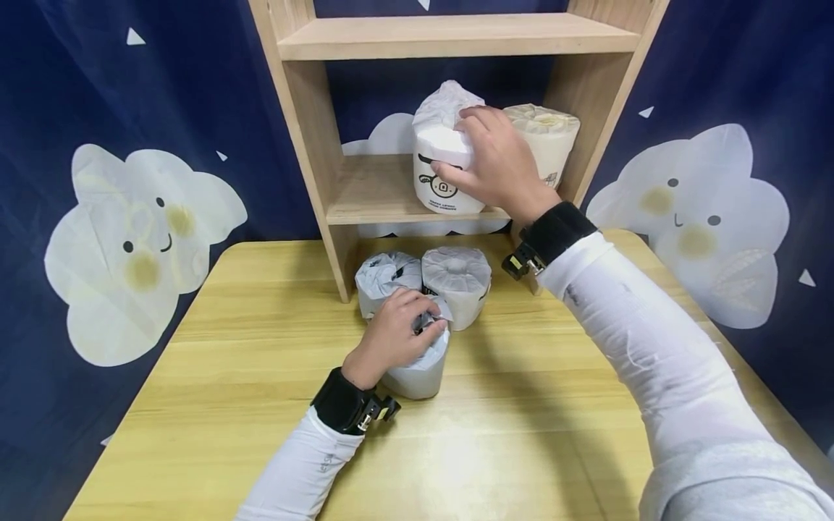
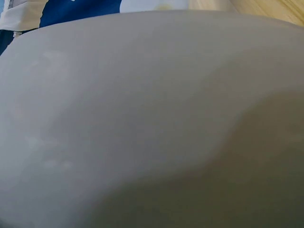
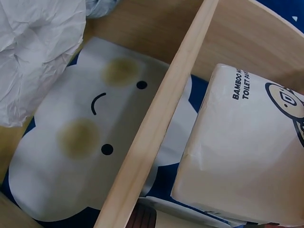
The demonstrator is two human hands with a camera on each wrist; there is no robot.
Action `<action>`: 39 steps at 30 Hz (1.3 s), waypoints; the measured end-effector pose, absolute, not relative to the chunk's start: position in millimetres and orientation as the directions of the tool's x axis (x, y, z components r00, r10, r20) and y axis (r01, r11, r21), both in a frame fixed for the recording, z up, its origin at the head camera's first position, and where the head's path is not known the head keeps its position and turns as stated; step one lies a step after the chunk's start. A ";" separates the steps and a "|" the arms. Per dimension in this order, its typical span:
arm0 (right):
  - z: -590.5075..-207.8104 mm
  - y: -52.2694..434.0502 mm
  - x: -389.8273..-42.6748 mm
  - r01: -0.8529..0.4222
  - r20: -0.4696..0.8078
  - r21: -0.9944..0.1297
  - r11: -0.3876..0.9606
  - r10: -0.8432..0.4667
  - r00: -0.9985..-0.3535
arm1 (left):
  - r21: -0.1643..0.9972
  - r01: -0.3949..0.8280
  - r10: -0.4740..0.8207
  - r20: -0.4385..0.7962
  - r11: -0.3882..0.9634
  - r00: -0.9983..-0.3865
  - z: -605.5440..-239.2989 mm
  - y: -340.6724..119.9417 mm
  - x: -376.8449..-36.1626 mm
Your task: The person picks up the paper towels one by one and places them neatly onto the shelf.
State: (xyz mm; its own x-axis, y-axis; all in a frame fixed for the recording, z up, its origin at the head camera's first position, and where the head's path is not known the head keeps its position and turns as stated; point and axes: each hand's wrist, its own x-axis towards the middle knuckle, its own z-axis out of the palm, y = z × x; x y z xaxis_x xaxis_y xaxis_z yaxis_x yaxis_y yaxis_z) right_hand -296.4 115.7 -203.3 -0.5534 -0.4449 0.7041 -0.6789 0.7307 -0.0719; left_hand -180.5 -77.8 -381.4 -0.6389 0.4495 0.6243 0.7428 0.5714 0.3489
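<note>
On the middle shelf, my right hand grips a white paper-wrapped toilet roll, fingers over its top and thumb at the front. The roll has a printed face and overlaps the shelf's front edge. A cream-wrapped roll stands just right of it, partly behind the hand. Down on the table, my left hand holds another wrapped roll from above, fingers and thumb curled at its top. That roll's pale side fills most of the left wrist view. In the right wrist view, a roll shows printed lettering.
Two more wrapped rolls, one bluish and one white, stand on the table behind the left hand's roll. The wooden shelf unit rises at the back, with an upper board. Blue cloud-print fabric hangs around.
</note>
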 end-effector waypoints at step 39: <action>-199.0 105.0 -327.1 -0.592 0.582 -0.103 0.799 -0.435 -0.687 | 0.337 0.753 0.456 0.633 0.565 -0.626 -382.5 -74.1 -180.9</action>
